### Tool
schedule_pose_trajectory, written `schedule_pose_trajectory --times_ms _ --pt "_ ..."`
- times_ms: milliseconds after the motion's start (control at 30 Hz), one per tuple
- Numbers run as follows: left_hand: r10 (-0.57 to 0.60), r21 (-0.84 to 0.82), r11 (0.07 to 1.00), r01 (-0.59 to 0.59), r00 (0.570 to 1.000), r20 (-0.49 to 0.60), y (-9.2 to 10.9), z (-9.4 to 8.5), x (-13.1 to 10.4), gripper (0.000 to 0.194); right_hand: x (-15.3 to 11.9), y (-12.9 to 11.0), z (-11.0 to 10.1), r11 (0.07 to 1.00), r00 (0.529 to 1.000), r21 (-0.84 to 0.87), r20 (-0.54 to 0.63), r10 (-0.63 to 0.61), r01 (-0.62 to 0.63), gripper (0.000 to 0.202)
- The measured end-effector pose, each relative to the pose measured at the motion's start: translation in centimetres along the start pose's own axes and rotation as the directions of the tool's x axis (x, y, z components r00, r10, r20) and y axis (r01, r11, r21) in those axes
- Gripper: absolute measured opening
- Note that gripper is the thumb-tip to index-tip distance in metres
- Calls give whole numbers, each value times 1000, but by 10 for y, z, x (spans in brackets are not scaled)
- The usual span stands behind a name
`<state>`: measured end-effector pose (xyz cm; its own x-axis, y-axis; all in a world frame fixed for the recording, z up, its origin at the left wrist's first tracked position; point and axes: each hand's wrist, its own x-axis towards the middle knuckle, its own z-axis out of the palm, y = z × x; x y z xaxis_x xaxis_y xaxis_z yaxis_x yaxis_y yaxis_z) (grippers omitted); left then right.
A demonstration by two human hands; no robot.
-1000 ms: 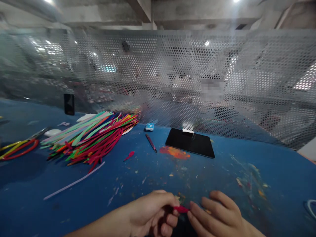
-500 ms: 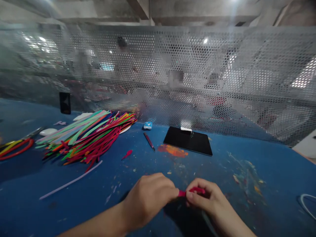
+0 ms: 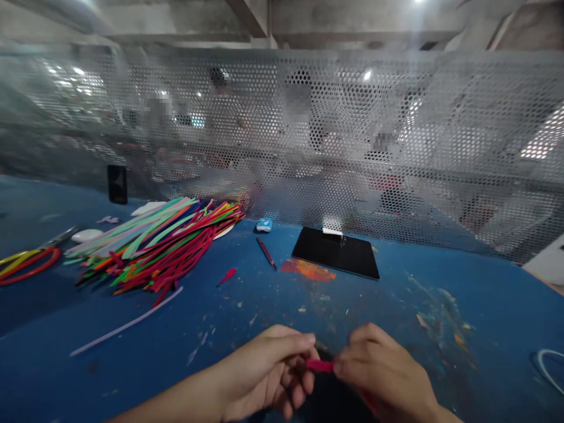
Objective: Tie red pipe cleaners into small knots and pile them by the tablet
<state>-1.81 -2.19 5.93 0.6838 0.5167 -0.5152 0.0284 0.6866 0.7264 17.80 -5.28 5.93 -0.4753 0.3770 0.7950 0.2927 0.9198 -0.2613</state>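
A short magenta-red fuzzy strip (image 3: pixel 320 366) stretches between my two hands, low in the middle of the head view. Its left end is pinched between the thumb and fingers of my left hand (image 3: pixel 277 367), whose palm is partly turned up. The other end disappears into the closed fingers of my right hand (image 3: pixel 383 367), which is a little blurred. On the table (image 3: pixel 185 358), beyond my left hand, lies a small magenta piece (image 3: pixel 227 276). A pale lilac strip (image 3: pixel 127 324) rests farther left.
A heap of coloured fuzzy strips (image 3: pixel 163 244) lies left, beside red-and-yellow-handled scissors (image 3: pixel 35 263). Behind my hands are a dark pen-like tool (image 3: pixel 266 254), a small blue-and-white packet (image 3: pixel 264 224) and a black tablet (image 3: pixel 335 252). A perforated metal screen (image 3: pixel 282 141) stands behind; people show through it.
Both hands have moved slightly toward me. My left hand has rolled so its palm and fingers show, and my right hand has turned over, back upward, around the magenta strip.
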Motion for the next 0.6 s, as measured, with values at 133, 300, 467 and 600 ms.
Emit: schedule_pose_trajectory --times_ms 133,300,467,600 --pt "-186 -39 981 189 980 69 -1 -5 -2 25 6 -9 -10 881 966 -396 108 -235 259 19" --pt "-132 137 982 127 991 29 2 3 -6 18 11 -11 -18 859 938 -401 261 -228 320 17" --pt "557 771 525 -360 830 8 8 10 -17 6 0 -3 0 888 909 204 19 417 -412 9" --pt "687 818 -304 -488 483 543 8 -2 -20 16 -7 -6 16 -18 327 663 392 860 -748 12"
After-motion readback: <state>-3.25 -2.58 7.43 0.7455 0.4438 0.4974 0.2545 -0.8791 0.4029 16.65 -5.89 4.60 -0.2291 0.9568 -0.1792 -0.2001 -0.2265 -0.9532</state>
